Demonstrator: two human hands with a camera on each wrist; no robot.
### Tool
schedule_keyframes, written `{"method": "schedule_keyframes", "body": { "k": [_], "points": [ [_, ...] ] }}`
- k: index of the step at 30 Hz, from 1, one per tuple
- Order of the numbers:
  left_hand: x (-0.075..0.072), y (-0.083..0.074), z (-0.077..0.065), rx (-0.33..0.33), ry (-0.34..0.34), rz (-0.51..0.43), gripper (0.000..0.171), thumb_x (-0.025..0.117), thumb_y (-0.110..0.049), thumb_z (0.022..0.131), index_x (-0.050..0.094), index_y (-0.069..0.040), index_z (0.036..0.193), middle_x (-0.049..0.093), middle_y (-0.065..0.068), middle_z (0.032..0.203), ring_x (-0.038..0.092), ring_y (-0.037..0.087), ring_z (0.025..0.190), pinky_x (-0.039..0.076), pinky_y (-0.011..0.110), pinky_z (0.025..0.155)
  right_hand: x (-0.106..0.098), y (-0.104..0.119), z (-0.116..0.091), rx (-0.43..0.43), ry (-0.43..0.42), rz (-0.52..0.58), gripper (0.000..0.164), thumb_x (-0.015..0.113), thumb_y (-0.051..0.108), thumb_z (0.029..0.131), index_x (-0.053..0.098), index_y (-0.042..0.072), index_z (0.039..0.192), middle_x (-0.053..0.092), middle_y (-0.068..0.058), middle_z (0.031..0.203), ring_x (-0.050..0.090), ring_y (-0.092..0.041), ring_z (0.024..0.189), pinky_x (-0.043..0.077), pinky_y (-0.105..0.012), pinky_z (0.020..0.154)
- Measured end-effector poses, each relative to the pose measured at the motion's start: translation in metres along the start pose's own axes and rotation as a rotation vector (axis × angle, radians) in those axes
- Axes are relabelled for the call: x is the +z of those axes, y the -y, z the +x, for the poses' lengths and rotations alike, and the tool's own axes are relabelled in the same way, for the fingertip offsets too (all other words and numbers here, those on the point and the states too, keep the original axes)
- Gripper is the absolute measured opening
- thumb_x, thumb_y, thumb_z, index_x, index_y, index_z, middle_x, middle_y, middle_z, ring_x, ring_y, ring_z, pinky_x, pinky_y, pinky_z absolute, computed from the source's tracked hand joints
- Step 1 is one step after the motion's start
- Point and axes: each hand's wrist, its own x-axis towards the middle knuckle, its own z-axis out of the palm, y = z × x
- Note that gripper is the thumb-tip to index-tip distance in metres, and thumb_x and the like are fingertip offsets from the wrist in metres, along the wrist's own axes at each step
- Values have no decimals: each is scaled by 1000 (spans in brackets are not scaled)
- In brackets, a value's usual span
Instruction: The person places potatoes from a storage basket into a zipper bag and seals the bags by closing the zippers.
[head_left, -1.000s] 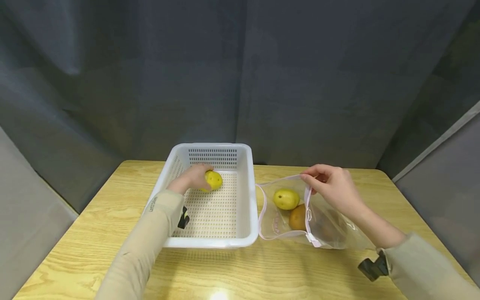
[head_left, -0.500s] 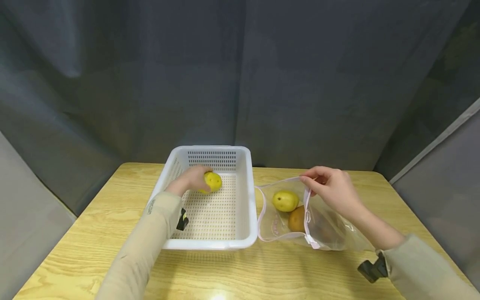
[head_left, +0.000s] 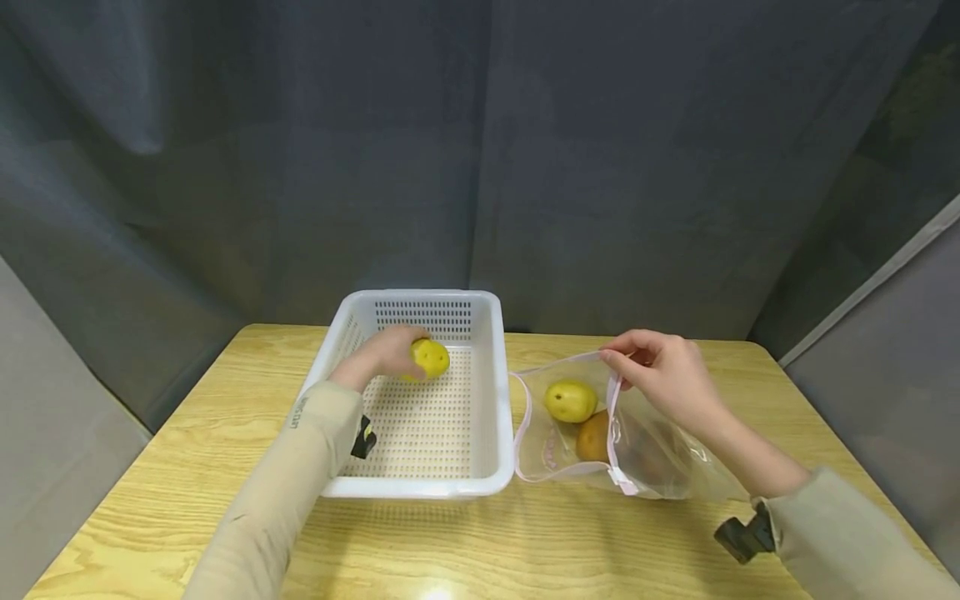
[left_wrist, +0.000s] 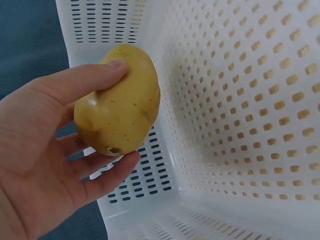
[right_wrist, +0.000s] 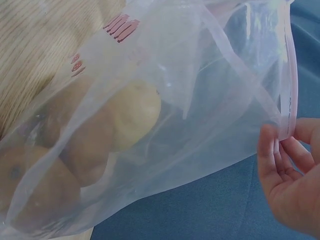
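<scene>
My left hand (head_left: 392, 352) grips a yellow potato (left_wrist: 120, 107) inside the white basket (head_left: 491, 400). In the left wrist view the thumb lies across its top and the fingers curl beneath, close to the perforated wall. My right hand (head_left: 663, 375) pinches the far rim of a clear zip bag (right_wrist: 210, 145) between thumb and fingers. The bag's pink-edged mouth gapes toward the basket. Inside lie another yellow potato (head_left: 571, 401) and several brownish round pieces (right_wrist: 37, 185), blurred by the plastic.
Basket and bag stand side by side on a light wooden table (head_left: 187, 483). Dark curtains (head_left: 375, 167) hang right behind its back edge. A grey panel (head_left: 885, 333) rises at the right, with a pale one (head_left: 60, 433) at the left.
My left hand has shifted slightly away from me and to the right with the potato. The right hand still holds the bag rim in the same place.
</scene>
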Motion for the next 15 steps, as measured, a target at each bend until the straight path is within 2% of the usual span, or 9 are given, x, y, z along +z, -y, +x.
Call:
{"method": "schedule_keyframes", "body": {
  "k": [8, 15],
  "points": [
    [-3, -2, -4, 39, 7, -22, 66, 77, -22, 66, 52, -9, 126, 59, 6, 114, 53, 21, 95, 43, 40, 84, 0, 1, -1, 10, 9, -3, 20, 61, 31, 86, 68, 13, 91, 63, 1, 65, 58, -11, 57, 46, -23, 54],
    [-6, -2, -7, 52, -5, -66, 64, 77, -22, 66, 53, -11, 124, 60, 5, 112, 53, 21, 95, 42, 40, 85, 0, 1, -1, -18, -12, 6, 17, 62, 27, 86, 68, 12, 89, 63, 1, 64, 60, -18, 57, 46, -23, 52]
  ]
}}
